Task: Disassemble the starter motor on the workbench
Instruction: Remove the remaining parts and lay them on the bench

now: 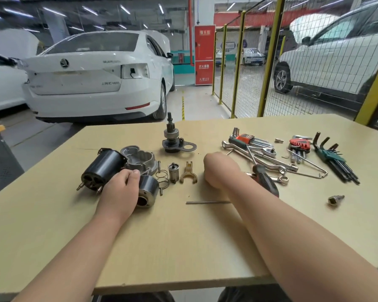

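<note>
Presently the starter motor is lying in pieces on the surface (183, 236). Left of the spring (162, 178), the left hand (120, 188) is resting between the motor's black body (103, 168) and a shorter black cylinder (148, 189), fingers curled; whether they are gripping either part cannot be told. Right of the spring, beyond the plunger (173, 172) and fork (188, 173), the right hand (218, 168) is resting, its fingers tucked under and hidden. Farther right, wrenches (260, 158) and hex keys (334, 158) are lying.

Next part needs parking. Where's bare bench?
Bare: the near strip between both forearms, below the thin rod; near-right corner beside the socket bit. Crowded: motor parts around the left hand gripping the black cylinder, tools right of the right hand.
</note>
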The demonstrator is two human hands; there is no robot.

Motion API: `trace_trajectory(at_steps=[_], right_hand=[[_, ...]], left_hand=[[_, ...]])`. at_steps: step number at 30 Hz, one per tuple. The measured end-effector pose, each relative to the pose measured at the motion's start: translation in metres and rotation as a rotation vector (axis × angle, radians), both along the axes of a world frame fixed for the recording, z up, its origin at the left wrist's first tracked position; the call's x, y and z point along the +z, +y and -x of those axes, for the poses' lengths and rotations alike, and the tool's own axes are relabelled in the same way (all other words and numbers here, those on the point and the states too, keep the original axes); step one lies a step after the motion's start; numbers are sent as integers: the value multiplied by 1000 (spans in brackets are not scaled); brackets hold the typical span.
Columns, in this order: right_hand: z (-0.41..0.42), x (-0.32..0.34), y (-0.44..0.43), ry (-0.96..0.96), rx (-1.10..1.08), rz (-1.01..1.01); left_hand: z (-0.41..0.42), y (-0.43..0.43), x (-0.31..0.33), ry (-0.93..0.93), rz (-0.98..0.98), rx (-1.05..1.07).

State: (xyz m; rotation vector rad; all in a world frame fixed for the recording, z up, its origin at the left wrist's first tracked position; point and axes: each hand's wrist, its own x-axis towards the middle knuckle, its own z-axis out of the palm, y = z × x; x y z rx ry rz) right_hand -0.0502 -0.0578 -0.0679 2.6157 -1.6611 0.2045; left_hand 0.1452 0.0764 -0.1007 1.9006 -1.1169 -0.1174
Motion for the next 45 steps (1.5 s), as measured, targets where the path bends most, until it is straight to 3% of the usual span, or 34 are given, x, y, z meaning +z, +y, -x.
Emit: trace_trajectory(at_steps=[4,7,9,12,15,21,28,34,45], right_hand=[[-16,1,8,-102,56,-108],[-14,-5,8,-404,70,-176],[-3,-5,3,-526,0,-118],[20,-8,-10,-323,-122,39],[31,-16,-15,-93,-205,-26],[20,-21,-19,-135,-55,-80],[21,-22,-11,87,-295,-86],[24,-24,-2,36,-310,-86],[15,-23,11,-46,-130,-53]], left_hand=[[2,-1,2,8,-15,-29],[2,0,2,21,-15,-30],[1,1,2,36,-5,-22],[2,2,3,37,-2,-12],[3,2,3,34,-6,-8],[3,1,2,23,-16,18],[2,1,3,37,-33,16],[3,2,3,34,-48,22],[0,4,2,68,-48,-3]])
